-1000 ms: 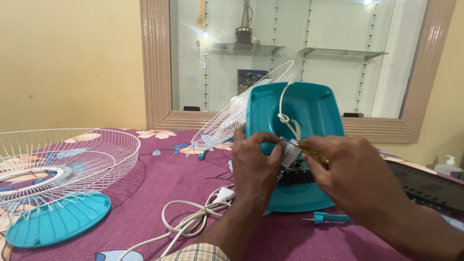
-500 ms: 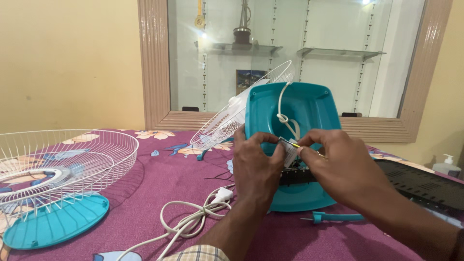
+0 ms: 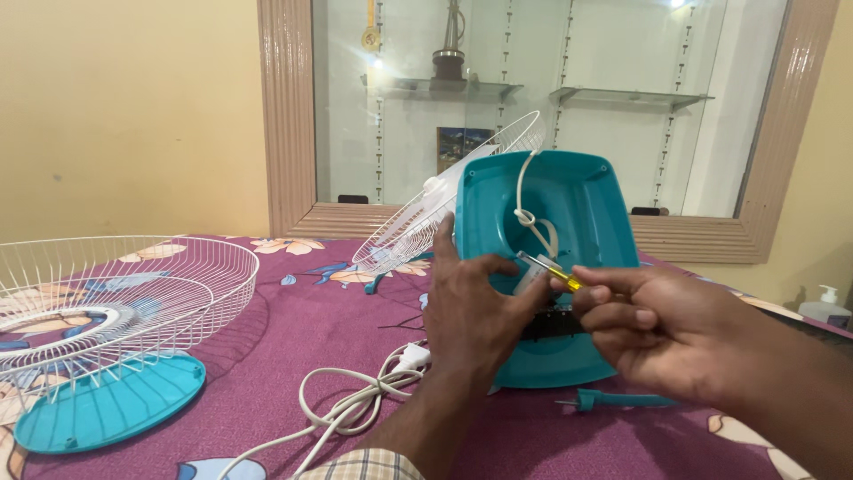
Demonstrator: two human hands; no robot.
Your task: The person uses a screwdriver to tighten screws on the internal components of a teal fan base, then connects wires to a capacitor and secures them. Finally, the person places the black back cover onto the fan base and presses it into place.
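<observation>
Centre frame, my left hand point(image 3: 471, 311) is wrapped around the lower edge of the upturned teal plastic fan base point(image 3: 569, 222), fingers curled closed on it. My right hand point(image 3: 662, 333), right of centre, is pinched shut on a small yellow-handled screwdriver point(image 3: 549, 271) whose tip points into the base's hollow, beside the knotted white power cord point(image 3: 529, 218).

I judge the tip could slip and nick that cord, since the two sit so close; the tilted base could also rock if my left hand loosens.

A teal-handled screwdriver point(image 3: 622, 400) lies on the purple flowered tablecloth point(image 3: 293, 329) below. At far right stands a white pump bottle point(image 3: 826, 307); its label is too small to tell. A white wire fan guard point(image 3: 115, 293) is at left.
</observation>
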